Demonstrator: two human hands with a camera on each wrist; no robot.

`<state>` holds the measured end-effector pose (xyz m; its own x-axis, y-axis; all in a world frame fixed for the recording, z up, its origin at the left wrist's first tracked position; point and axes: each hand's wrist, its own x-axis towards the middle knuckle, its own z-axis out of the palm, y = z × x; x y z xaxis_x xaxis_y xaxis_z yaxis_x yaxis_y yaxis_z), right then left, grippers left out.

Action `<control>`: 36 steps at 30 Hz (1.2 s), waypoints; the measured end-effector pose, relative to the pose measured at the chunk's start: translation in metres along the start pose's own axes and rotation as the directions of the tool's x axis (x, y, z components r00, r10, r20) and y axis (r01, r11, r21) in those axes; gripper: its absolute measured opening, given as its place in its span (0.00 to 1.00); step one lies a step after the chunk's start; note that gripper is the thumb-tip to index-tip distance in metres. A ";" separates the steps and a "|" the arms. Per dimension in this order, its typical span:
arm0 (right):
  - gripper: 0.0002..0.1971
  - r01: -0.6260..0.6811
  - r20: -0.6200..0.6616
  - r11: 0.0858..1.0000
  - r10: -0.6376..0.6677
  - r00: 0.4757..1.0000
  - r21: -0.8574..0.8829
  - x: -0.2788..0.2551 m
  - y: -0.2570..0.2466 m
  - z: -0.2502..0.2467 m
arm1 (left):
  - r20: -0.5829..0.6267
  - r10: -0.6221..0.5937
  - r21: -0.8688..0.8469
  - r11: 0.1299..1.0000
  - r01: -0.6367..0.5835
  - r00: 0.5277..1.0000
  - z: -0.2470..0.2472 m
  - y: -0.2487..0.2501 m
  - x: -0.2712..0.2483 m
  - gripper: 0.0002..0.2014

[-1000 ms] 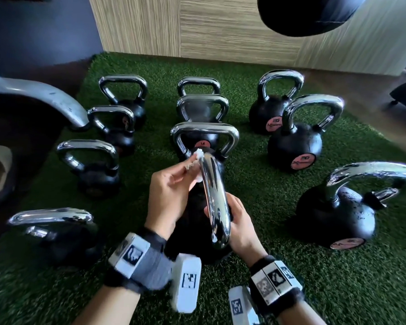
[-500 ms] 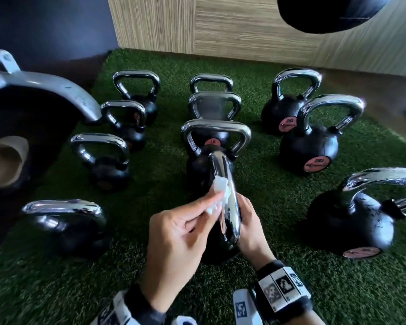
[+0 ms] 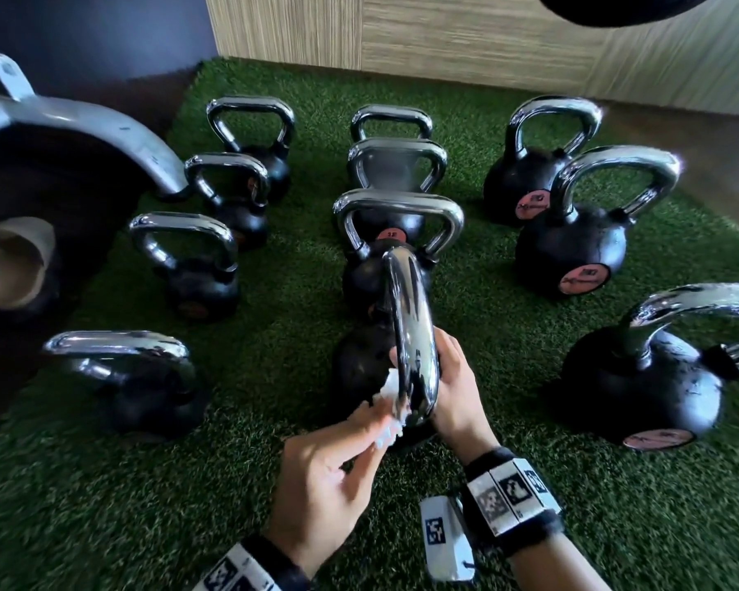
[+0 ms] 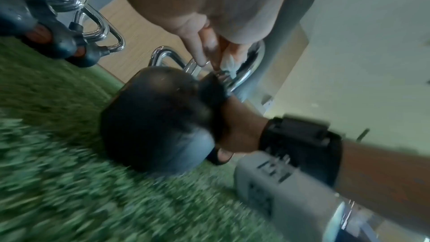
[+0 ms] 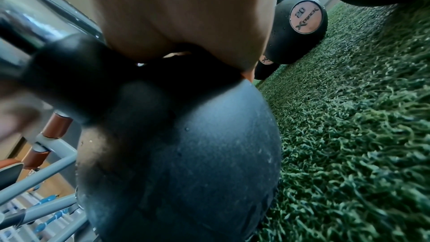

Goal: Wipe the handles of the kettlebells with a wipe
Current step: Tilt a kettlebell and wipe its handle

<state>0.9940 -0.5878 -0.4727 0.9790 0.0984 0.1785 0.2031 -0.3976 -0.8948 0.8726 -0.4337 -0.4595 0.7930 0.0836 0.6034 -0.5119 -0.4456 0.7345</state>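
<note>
Black kettlebells with chrome handles are crowding the green turf [image 3: 240,475]. Left hand [image 3: 325,475] is pinching a crumpled white wipe [image 3: 391,413] against the nearest kettlebell's handle [image 3: 414,334]; right hand [image 3: 457,390] is gripping that handle.

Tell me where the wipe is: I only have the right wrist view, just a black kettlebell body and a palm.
Observer: The left hand pinches the wipe against the near end of the chrome handle.
Operator: What is the right hand doing?
Observer: The right hand grips that handle from its right side, low down.
Operator: Anything close behind?
Observer: A second kettlebell stands directly behind, handle crosswise.
</note>
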 end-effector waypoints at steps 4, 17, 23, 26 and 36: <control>0.24 0.009 0.012 1.000 -0.009 1.000 -0.015 0.000 -0.001 0.000 | 0.155 0.050 0.084 0.994 -0.064 0.987 -0.011 -0.014 0.008 0.15; 0.06 0.306 -0.247 0.947 -0.320 0.915 -0.096 -0.025 -0.134 -0.065 | 0.074 -0.524 -0.610 0.649 0.454 0.849 -0.043 0.021 0.079 0.27; 0.21 0.277 0.065 0.959 -0.281 0.957 0.066 -0.028 -0.156 -0.053 | 0.106 -0.492 -0.683 0.596 0.423 0.864 -0.045 0.034 0.095 0.29; 0.22 0.201 0.072 0.964 -0.216 0.974 0.175 -0.023 -0.154 -0.051 | 0.078 -0.512 -0.681 0.600 0.421 0.856 -0.044 0.043 0.101 0.18; 0.14 0.171 -0.054 0.892 -0.163 0.985 0.418 -0.011 -0.140 -0.072 | 0.139 -0.482 -0.191 0.844 0.501 0.865 -0.052 0.019 0.098 0.20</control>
<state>0.9561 -0.5994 -0.3200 0.9322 0.1125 0.3441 0.3414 0.0433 -0.9389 0.9232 -0.3873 -0.3709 0.9788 0.1628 0.1245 -0.0977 -0.1634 0.9817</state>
